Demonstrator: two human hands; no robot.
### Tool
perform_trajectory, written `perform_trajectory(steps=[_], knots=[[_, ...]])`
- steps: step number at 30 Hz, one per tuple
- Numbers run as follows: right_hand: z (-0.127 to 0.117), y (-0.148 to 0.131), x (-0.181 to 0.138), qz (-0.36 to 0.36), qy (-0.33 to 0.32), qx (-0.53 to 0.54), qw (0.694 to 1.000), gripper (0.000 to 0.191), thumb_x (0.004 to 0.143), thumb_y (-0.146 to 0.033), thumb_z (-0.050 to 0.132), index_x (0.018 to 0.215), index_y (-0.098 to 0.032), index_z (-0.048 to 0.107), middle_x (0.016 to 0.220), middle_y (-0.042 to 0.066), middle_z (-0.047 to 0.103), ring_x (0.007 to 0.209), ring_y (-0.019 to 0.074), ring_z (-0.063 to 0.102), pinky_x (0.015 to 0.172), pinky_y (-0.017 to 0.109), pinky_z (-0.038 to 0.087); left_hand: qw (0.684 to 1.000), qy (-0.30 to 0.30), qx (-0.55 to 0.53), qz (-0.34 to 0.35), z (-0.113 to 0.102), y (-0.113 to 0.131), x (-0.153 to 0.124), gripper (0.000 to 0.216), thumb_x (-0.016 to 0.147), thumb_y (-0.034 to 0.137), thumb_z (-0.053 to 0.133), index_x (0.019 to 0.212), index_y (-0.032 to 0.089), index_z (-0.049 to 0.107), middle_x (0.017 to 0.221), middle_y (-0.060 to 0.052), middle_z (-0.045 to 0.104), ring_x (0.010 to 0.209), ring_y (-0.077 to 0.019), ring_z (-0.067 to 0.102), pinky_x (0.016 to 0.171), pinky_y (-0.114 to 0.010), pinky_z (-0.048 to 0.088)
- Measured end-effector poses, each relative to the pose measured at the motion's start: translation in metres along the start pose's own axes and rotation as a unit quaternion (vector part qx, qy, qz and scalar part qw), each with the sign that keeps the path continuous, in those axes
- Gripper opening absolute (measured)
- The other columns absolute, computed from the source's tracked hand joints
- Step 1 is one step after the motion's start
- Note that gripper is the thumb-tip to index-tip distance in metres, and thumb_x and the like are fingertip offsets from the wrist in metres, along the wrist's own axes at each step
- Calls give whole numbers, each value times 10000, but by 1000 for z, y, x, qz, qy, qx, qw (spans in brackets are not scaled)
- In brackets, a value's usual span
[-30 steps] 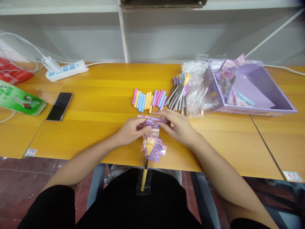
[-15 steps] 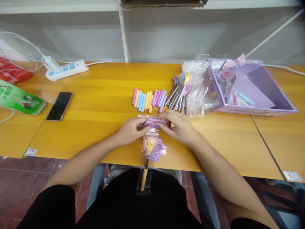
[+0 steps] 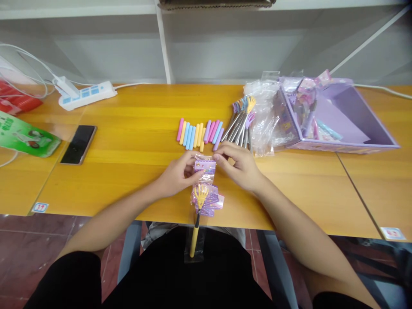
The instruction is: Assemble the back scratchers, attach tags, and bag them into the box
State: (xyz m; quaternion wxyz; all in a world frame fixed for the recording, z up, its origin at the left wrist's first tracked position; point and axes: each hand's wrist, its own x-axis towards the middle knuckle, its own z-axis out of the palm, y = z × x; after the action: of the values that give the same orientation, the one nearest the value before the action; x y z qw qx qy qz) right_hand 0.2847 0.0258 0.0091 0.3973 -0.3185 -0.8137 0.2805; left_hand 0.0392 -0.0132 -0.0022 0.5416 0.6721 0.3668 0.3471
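A clear plastic bag (image 3: 209,177) lies between my hands, its lower end hanging over the table edge. In it is a yellow hand-shaped back scratcher (image 3: 201,196), claw upward, with a yellow handle at the bottom. A purple printed card (image 3: 206,165) sits flat at the bag's top, above the claw. My left hand (image 3: 177,175) is closed on the bag's left side, thumb on the card. My right hand (image 3: 240,166) pinches the bag's upper right corner with thumb and forefinger. Several purple cards (image 3: 212,202) are spread on the table under the bag.
Coloured handle tubes (image 3: 199,135) lie in a row ahead. Right of them are metal back scratcher rods (image 3: 238,126), loose clear bags (image 3: 262,118) and a purple box (image 3: 350,147) with packed pieces. On the left are a phone (image 3: 79,144), green carton (image 3: 30,135) and power strip (image 3: 88,95).
The purple card, tilted and held in both hands before, now lies level and flat at the bag's top. My right hand has shifted from the card up to the bag's corner.
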Motion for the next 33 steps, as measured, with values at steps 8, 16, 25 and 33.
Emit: perform_trajectory(steps=[8,16,25,33], knots=[[3,-1,-1,25,15,9,1000,288,1122,-352,586,858,-242,617,794,11,597,773,176,569,693,343,447,988,15,136,65,-3,-1,-3,395,1007,246,675,1393,252,593,1254,-77,757,807,-127,730,748,-285,603],[5,-1,0,10,23,-1,1000,258,1114,-313,599,871,-233,639,812,10,620,750,163,573,692,333,450,978,1,192,85,-7,3,-2,238,1014,254,668,1252,236,671,1268,-78,770,865,-146,729,768,-290,593],[5,-1,-1,9,31,-12,999,260,1115,-314,599,869,-238,631,807,13,613,751,170,576,690,347,448,979,11,185,80,-5,1,-3,317,999,253,697,1308,237,630,1299,-88,761,821,-131,722,760,-289,603],[5,-2,-1,4,21,-11,1000,266,1113,-328,602,862,-242,625,791,12,609,764,178,587,701,356,453,973,12,208,99,-6,2,-1,178,1007,236,674,1184,233,677,1191,-61,769,823,-130,714,744,-281,596]])
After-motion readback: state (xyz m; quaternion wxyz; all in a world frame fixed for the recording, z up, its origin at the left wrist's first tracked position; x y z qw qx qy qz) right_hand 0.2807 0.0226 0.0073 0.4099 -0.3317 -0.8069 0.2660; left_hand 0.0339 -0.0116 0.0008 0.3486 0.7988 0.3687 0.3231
